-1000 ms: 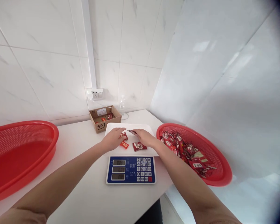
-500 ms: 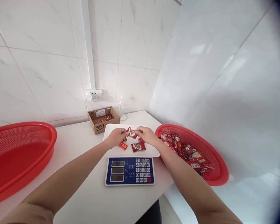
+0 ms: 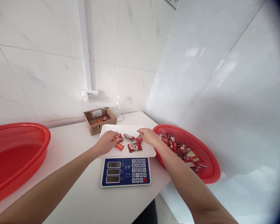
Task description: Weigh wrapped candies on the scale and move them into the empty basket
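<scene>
A white counter (image 3: 88,199) carries everything, and the scale (image 3: 126,171) stands near its front edge. Left of the scale, well apart, sits a big red basket (image 3: 14,155) with a mesh wall. Right of the scale, just beside it, a second red basket (image 3: 211,175) holds a heap of red packets (image 3: 182,151).

The scale has a white tray (image 3: 121,129) on top and a blue front panel. The panel shows three small displays and white keys reading 7 8 9, 4 5 6, 1 2 3 and 0, with one red key at the bottom. The white lettering between the displays and the keys is too small to read.

Behind the scale stands an open cardboard box (image 3: 100,119) with "SF" printed in black on its front and a white label on a flap, unreadable.

The left hand (image 3: 106,141) lies on the tray's left part, fingers bent over a packet (image 3: 118,137). The right hand (image 3: 149,136) lies on the tray's right part, fingertips touching another packet (image 3: 138,139). Whether either hand pinches its packet or only rests on it, I cannot tell.

Behind the scale, right of the box, stands a clear bottle (image 3: 117,107). A white wall socket (image 3: 91,95) sits above the box.

Three loose packets (image 3: 134,147) lie on the tray between the hands, their white writing unreadable.
</scene>
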Tool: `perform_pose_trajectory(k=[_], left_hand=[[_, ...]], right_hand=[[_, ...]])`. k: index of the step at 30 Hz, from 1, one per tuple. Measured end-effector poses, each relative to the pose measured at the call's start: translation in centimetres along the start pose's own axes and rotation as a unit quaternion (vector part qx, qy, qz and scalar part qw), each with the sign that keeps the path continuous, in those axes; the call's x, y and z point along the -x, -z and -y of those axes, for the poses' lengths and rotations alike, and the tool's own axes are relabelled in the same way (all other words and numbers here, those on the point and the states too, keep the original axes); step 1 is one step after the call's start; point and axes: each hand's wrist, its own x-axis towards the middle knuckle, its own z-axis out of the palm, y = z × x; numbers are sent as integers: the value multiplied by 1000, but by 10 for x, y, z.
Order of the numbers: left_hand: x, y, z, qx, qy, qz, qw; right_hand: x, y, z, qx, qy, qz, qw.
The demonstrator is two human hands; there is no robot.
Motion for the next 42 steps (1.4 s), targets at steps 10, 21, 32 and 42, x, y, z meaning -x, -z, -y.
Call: perform_pose_trajectory(k=[10,21,32,42], left_hand=[[30,13,6,2,6,-6,1000],[41,14,4,13,31,0,999],[43,11,7,16,32,12,999],[43,7,8,8,21,31,999]], right_hand=[[13,-4,-11,-8,84,50,995],[4,-5,-13,-67,-18,-24,997],[9,-11,-7,-50,3,-18,999],[28,-4,7,-50,61,-20,997]])
